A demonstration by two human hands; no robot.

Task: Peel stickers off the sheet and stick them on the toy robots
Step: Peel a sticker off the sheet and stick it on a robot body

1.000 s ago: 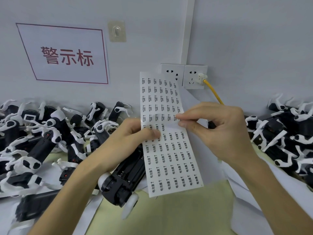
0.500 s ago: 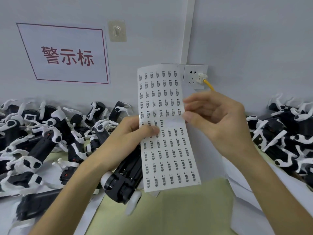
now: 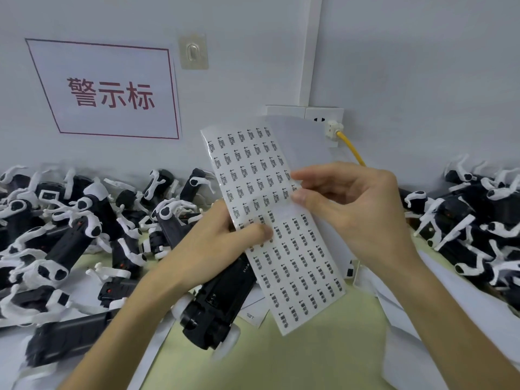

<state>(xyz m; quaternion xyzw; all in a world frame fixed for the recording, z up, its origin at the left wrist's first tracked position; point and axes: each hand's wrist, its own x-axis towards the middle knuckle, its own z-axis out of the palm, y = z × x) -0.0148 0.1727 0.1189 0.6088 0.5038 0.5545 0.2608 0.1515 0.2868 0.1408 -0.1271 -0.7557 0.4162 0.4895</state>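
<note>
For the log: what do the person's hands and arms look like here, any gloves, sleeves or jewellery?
Both are bare. The left hand and right hand wear no gloves, and no rings show. The left forearm and right forearm are uncovered to the frame edge: no sleeve, watch or wristband.

Assembly workshop: toy robots (image 3: 70, 229) heaped on bench (image 3: 309, 358).
</note>
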